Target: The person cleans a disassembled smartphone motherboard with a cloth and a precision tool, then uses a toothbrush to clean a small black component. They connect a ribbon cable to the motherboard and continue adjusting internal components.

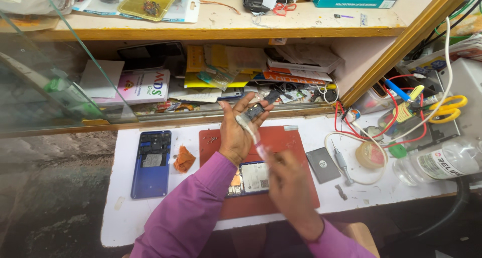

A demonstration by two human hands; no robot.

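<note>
Up front, small dark part [255, 111] on left hand's [241, 132] open fingers — blurred right hand [286, 180] perhaps gripping tube [257, 143].

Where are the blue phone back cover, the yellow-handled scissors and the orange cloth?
blue phone back cover [151, 163]: head view, middle of its inner face.
yellow-handled scissors [448, 109]: head view, on the yellow handle loops.
orange cloth [184, 159]: head view, centre of the crumpled cloth.

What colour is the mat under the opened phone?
Red-brown; the mat shows best in the head view, beneath the opened phone.
</note>
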